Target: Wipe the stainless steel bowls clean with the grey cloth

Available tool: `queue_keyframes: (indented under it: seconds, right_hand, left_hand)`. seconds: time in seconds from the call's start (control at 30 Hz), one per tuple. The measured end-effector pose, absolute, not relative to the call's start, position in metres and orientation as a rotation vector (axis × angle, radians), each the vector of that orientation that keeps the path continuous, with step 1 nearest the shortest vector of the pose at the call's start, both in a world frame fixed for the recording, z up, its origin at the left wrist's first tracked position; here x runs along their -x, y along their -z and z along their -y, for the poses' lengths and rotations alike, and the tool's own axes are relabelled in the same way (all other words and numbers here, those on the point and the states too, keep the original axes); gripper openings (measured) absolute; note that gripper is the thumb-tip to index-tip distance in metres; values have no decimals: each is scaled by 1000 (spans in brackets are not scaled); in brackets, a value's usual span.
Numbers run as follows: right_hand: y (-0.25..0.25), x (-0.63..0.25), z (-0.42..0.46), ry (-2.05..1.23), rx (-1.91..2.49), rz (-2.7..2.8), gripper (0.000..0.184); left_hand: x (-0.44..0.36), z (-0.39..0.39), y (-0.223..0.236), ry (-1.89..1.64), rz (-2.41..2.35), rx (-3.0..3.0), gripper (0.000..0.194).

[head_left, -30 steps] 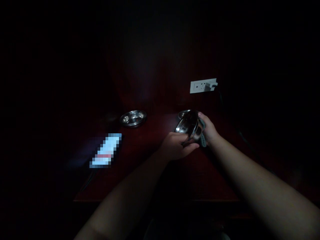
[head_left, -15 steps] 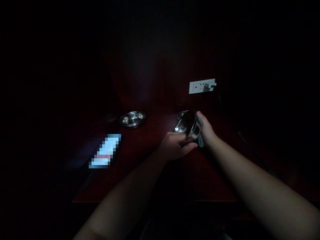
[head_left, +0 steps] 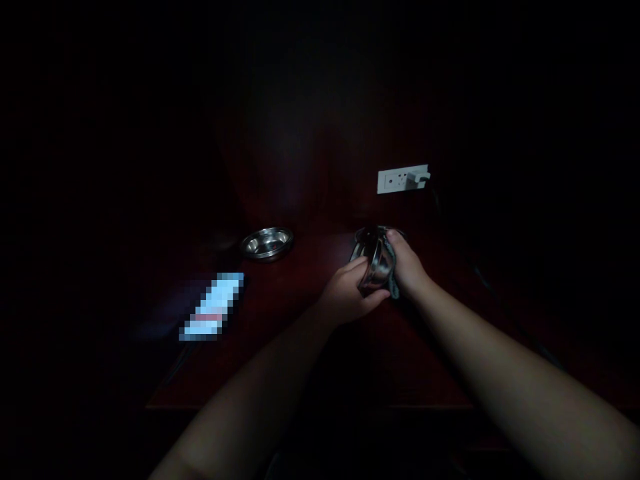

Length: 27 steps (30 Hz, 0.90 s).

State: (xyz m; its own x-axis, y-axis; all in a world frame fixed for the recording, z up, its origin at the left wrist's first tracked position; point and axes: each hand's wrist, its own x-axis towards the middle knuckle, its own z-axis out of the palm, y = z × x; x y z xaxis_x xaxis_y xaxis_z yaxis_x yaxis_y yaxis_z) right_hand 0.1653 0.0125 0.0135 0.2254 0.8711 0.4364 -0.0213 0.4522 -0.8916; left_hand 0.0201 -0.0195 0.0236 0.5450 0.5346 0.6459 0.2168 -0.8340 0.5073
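Note:
A shiny metal bowl is tilted on its side between my hands above the dark red table. My left hand grips its near left rim, thumb underneath and fingers reaching over the edge. A grey-green cloth is pressed against the bowl's outside by my right hand, whose fingers are partly hidden behind it. Just beyond, part of another metal dish shows, mostly covered by the held bowl and my hand.
Another metal bowl stands at the left on the table. A lit phone, its screen blurred out, lies nearer to me. On the back wall is a white socket plate with a plug in it. The surroundings are very dark.
My right hand and the cloth have shifted slightly left along the bowl's outside, and the bowl has turned a little. My left hand keeps its grip. The view has tipped slightly.

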Motion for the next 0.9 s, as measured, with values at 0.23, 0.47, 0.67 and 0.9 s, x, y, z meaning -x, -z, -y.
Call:
queue_keyframes:
  seconds: [0.23,0.47,0.67,0.9]
  right_hand:
    - [-25,-165,3,-437,1036,1494,38]
    - [-22,-167,4,-373,998,1560,39]
    - [-22,-165,0,-426,1047,1514,36]
    - [-23,-164,-2,-502,1041,1462,32]
  left_hand:
    - [-21,11,-18,-1127,-639,-2399,14]
    - [-20,8,-19,-1065,-692,-2463,7]
    - [-20,9,-18,-1068,-718,-2443,8]
    - [-20,11,-18,-1056,-803,-2452,10]
